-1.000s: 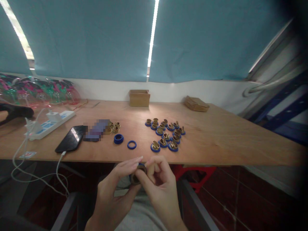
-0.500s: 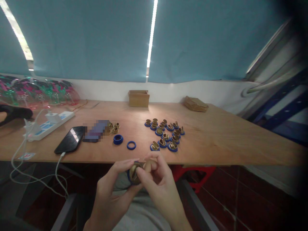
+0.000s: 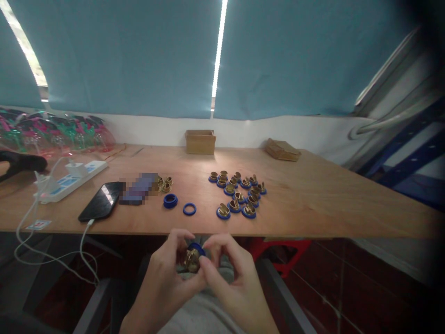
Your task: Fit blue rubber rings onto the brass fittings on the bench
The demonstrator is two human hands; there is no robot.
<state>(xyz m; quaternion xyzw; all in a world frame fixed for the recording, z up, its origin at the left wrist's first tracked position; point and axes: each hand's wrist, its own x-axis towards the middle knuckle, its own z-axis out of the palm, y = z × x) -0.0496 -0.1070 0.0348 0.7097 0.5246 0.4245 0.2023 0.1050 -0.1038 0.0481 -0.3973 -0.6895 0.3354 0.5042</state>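
Note:
My left hand (image 3: pixel 163 283) and my right hand (image 3: pixel 231 280) meet below the table's front edge, over my lap. Both pinch one small brass fitting (image 3: pixel 191 260) with a blue ring (image 3: pixel 197 249) on its upper side. On the wooden table (image 3: pixel 313 199) a cluster of several brass fittings seated in blue rings (image 3: pixel 238 195) lies right of centre. Two loose blue rings (image 3: pixel 189 209) (image 3: pixel 170 201) lie left of that cluster. A few bare brass fittings (image 3: pixel 164 184) sit behind them.
A black phone (image 3: pixel 101 200) on a white cable lies at the left, beside a white power strip (image 3: pixel 69 178). A small open cardboard box (image 3: pixel 200 141) and a flat brown packet (image 3: pixel 282 150) stand by the back wall. Coloured plastic-wrapped items (image 3: pixel 59 132) fill the far left.
Both hands dropped a little lower and closed tighter round the brass fitting. The fitting has turned, and the blue ring now shows on top of it.

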